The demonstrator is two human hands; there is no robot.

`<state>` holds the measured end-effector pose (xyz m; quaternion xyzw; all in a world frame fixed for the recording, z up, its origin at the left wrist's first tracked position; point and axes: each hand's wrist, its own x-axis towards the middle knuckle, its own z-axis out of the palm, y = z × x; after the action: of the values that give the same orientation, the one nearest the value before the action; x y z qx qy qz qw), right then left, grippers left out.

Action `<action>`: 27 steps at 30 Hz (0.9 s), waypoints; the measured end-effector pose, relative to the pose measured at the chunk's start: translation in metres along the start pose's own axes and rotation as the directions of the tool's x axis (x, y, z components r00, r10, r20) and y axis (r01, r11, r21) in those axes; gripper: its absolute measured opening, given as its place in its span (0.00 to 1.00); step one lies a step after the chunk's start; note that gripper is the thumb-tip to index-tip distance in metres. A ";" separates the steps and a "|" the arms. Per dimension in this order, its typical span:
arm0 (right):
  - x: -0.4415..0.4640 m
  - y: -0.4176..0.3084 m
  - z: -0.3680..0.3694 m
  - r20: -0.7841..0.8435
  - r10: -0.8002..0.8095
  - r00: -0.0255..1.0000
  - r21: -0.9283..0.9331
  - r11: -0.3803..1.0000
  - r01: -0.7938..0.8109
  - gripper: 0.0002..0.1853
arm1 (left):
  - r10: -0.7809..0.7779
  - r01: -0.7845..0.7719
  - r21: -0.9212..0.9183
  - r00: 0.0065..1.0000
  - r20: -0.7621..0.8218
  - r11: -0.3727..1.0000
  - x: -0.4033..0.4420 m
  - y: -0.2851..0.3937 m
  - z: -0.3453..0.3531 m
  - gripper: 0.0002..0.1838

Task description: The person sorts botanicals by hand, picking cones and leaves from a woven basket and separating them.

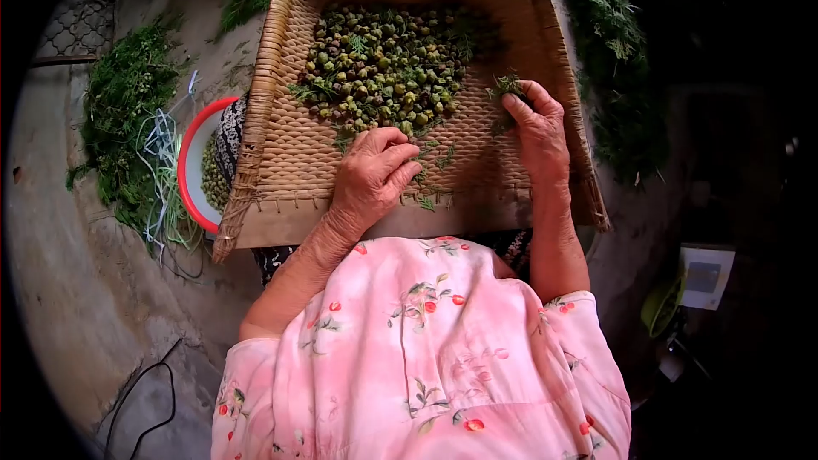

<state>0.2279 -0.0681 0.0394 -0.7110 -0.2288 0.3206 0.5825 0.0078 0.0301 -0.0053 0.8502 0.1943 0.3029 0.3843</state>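
Note:
A woven wicker tray point(294, 162) rests across my lap, its low front edge toward me. Small round green and brown seed cones point(383, 68) lie heaped in its middle, mixed with bits of feathery green leaf. At the near edge of the heap is my left hand point(375, 172), fingers curled and drawn together; what they pinch, if anything, is hidden. Loose leaf bits point(445, 156) lie on the weave beside it. My right hand point(538, 123), raised over the tray's right side, pinches a small bunch of green sprigs point(506, 85) between thumb and fingers.
To the left stands a red-rimmed basin point(189, 162) with green cones inside, partly behind the tray. Piles of cut greenery point(128, 111) lie on the floor at left and greenery point(609, 25) at right. Pale plastic strings point(160, 170) and a black cord point(141, 383) lie at left.

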 end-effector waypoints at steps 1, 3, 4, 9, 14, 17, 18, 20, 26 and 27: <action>-0.002 -0.002 -0.004 -0.005 0.001 1.000 -0.001 1.000 -0.001 0.05 | 0.003 -0.006 0.062 0.999 0.048 0.998 0.001 0.005 -0.001 0.13; -0.007 -0.004 -0.017 -0.057 -0.022 0.998 0.102 0.994 0.027 0.06 | 0.000 -0.012 0.128 0.995 0.097 0.992 0.001 0.009 -0.002 0.13; -0.011 -0.010 -0.025 -0.077 -0.052 0.996 0.073 0.996 0.058 0.08 | -0.006 -0.009 0.169 0.996 0.093 0.986 0.001 0.009 -0.002 0.14; -0.032 -0.019 -0.088 -0.359 -0.278 0.891 -0.012 0.956 0.293 0.08 | -0.029 0.019 0.272 0.999 0.033 0.962 -0.004 0.001 0.003 0.13; -0.059 0.011 -0.184 -0.621 -0.357 0.698 -0.289 0.932 0.220 0.10 | -0.093 0.140 0.416 0.987 -0.132 0.898 -0.006 -0.010 0.001 0.09; -0.080 0.062 -0.241 -0.531 -0.245 0.811 -0.543 0.833 -0.103 0.13 | -0.151 0.211 0.410 0.973 -0.174 0.887 -0.004 -0.009 -0.005 0.09; -0.089 0.067 -0.242 -0.526 -0.178 0.832 -0.700 0.647 -0.304 0.15 | -0.145 0.214 0.423 0.971 -0.188 0.881 -0.002 -0.006 -0.008 0.10; -0.094 0.079 -0.237 -0.488 -0.352 0.799 -0.817 0.508 -0.274 0.14 | -0.199 0.238 0.420 0.970 -0.137 0.876 -0.002 -0.002 -0.009 0.12; -0.072 -0.015 -0.113 -0.448 -0.703 0.552 -0.782 0.607 0.138 0.09 | -0.123 0.031 0.503 0.981 0.150 0.864 -0.003 -0.003 0.001 0.19; -0.069 -0.023 -0.094 -0.355 -0.735 0.577 -0.793 0.564 0.230 0.09 | -0.122 0.022 0.510 0.979 0.163 0.860 -0.003 -0.005 0.002 0.19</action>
<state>0.2492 -0.1751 0.0860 -0.8312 -0.3084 -0.2447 0.3924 0.0064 0.0305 -0.0110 0.9381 0.2610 0.1445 0.1761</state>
